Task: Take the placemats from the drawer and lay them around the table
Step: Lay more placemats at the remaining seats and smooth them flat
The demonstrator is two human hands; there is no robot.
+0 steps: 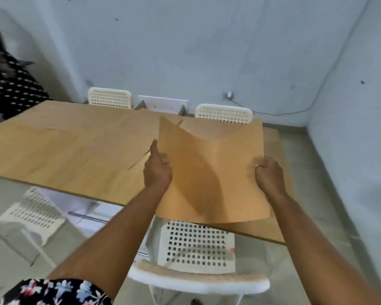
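I hold a tan placemat (211, 172) above the near right part of the wooden table (59, 155). It sags in the middle and its near edge hangs past the table's front edge. My left hand (157, 170) grips its left edge and my right hand (269, 175) grips its right edge. Other tan placemats lie flat on the table: one at the left (42, 142), one at the far side (150, 122). They are nearly the table's colour, so their outlines are faint.
White perforated chairs stand around the table: one right below me (196, 249), one at the near left (33, 212), two at the far side (109, 97) (223, 113). A person in a dark patterned garment (7, 84) stands at the far left. Walls close the back and right.
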